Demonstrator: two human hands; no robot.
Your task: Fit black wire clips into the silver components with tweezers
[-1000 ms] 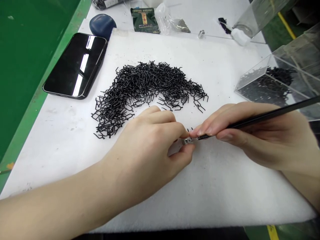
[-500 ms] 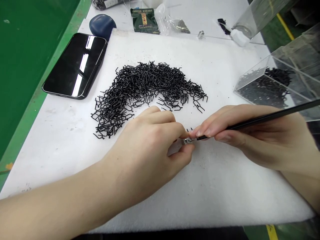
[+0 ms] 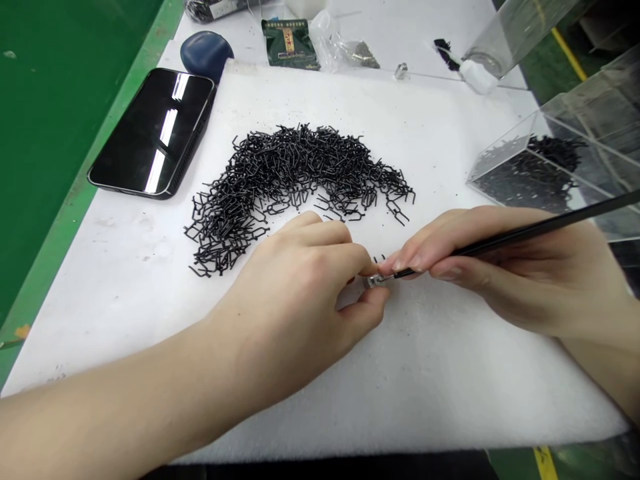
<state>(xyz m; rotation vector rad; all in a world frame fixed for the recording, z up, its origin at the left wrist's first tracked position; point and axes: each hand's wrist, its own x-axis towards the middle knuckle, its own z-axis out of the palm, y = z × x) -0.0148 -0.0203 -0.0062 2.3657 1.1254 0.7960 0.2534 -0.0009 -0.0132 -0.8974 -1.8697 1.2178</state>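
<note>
Between thumb and fingertips, my left hand [image 3: 305, 287] pinches a small silvery metal piece [image 3: 374, 281], partly hidden by the fingers. My right hand [image 3: 500, 267] is closed around a slim black tool with a thin metal tip [image 3: 540, 231], held like a pen. Its tip meets the metal piece, and the right fingertips almost touch the left ones. Just beyond the fingertips, a couple of thin black prongs show. Behind my left hand lies a curved heap of small black forked pieces [image 3: 300, 160] on a white foam sheet [image 3: 440, 393].
A black phone [image 3: 153, 133] lies at the left beside a dark blue rounded object [image 3: 206, 53]. At the back are a green packet [image 3: 291, 45], a clear plastic bag [image 3: 325, 40] and a small metal part [image 3: 401, 71]. A clear box [image 3: 505, 157] with black pieces stands at right.
Both hands keep almost the same pose, with the tool tip still at the metal piece. The view has shifted very slightly.
</note>
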